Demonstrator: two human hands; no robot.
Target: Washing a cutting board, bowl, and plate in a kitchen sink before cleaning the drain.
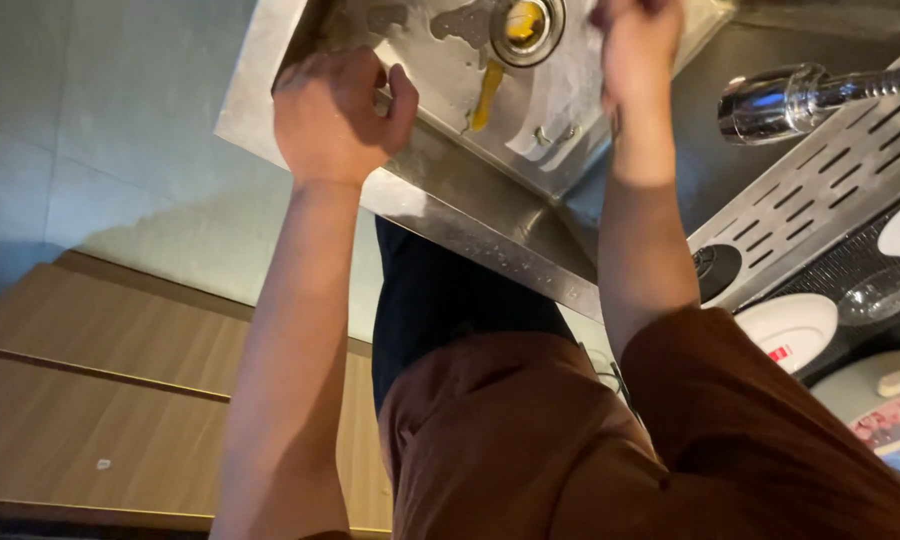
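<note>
Left hand point(338, 112) curled closed on near rim of steel sink point(440, 190), yellow scrap point(486, 95) lying in wet basin just below drain point(526, 24), right hand point(638, 48) bunched closed over basin, contents unclear, chrome sprayer head point(785, 102) and white plate point(792, 328) further right.

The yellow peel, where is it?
In the head view, the yellow peel lies in the steel sink just below the drain, between the two hands.

Both bare arms stretched forward, left hand point(335, 115) curled, right hand point(638, 50) fisted
</note>
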